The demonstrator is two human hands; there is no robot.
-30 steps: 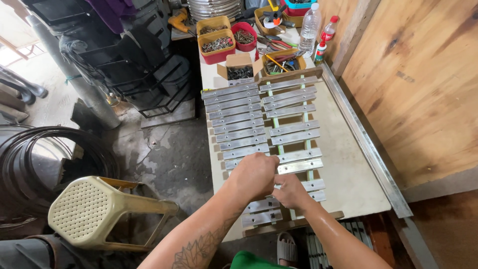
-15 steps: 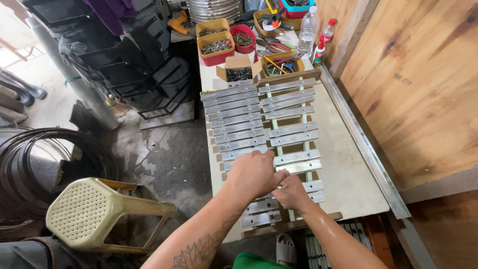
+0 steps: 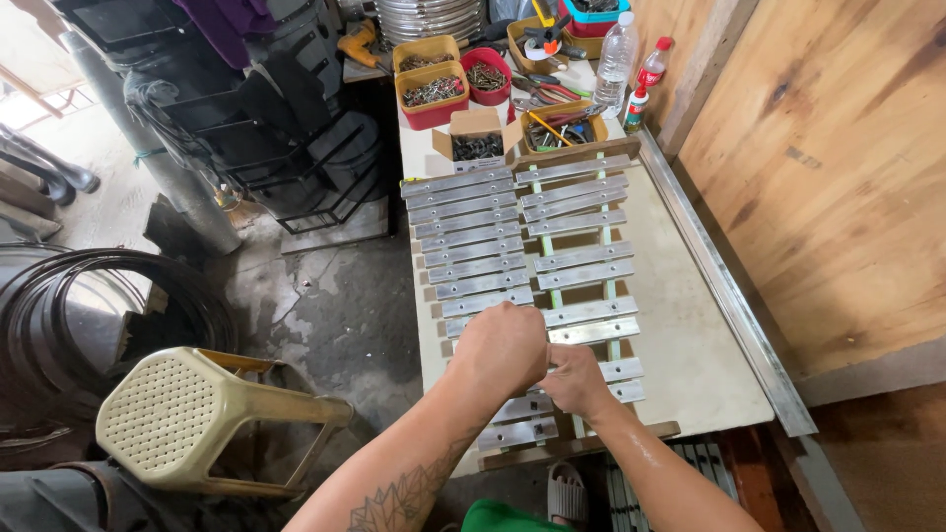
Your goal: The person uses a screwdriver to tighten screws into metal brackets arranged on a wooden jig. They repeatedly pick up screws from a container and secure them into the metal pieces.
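Metal slats [image 3: 581, 266] under two fists

The metal bars [image 3: 512, 246] I work on are flat, dull silver strips with small holes near their ends. They lie crosswise in two columns over two pale green rails [image 3: 550, 286], running from the tabletop's [image 3: 690, 345] far end to its near edge.

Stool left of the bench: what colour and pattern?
Pale yellow-beige plastic stool lying tipped on its side, its seat perforated with small holes; head view.
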